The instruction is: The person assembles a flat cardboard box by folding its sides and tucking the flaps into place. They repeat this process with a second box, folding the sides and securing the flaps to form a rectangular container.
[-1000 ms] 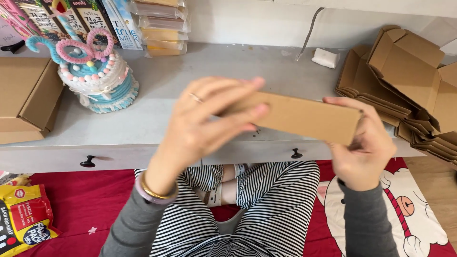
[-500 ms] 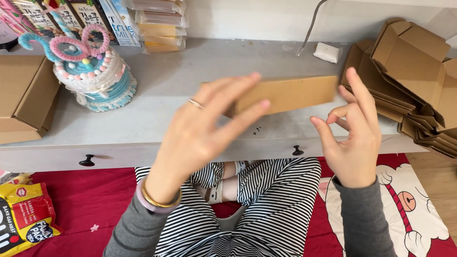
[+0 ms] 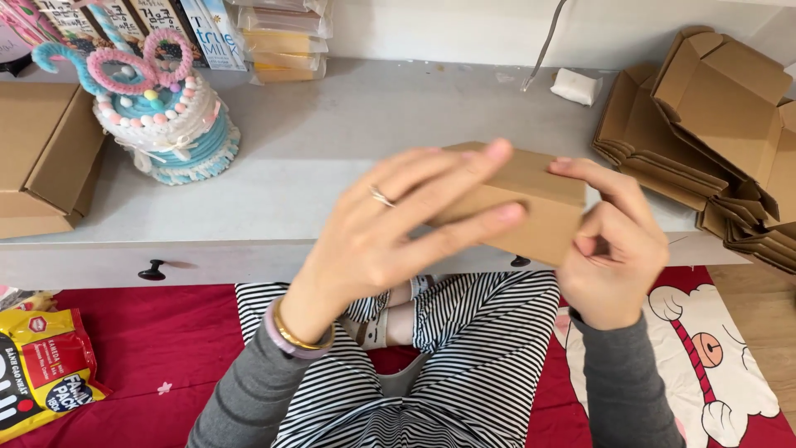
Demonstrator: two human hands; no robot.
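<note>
A pale grey table [image 3: 332, 149] is stretching across the upper part of the view, with a small dark knob [image 3: 152, 269] showing on its front edge. Below it a red mat [image 3: 124, 348] is lying on the floor, and the person's legs in black-and-white striped trousers [image 3: 473, 348] are folding over it.

At the table's right end a heap of flattened and half-folded brown cardboard boxes [image 3: 713, 124] is resting, and at the left end another closed cardboard box [image 3: 41, 158] is sitting. Near that one a knitted cake-shaped ornament [image 3: 166, 120] in blue, white and pink is standing upright (pipe-cleaner loops on top).

Between the hands, raised above the table's front edge, a small brown cardboard box [image 3: 539, 207] is being held. The left hand [image 3: 390, 232] is lying over its near side with fingers spread and stretched flat against the cardboard, a ring on one finger and bracelets at the wrist. The right hand [image 3: 613, 249] is cupping the box's right end, fingers curled and pressed together against it.

A yellow snack bag [image 3: 41, 373] is lying at the lower left on the mat.
</note>
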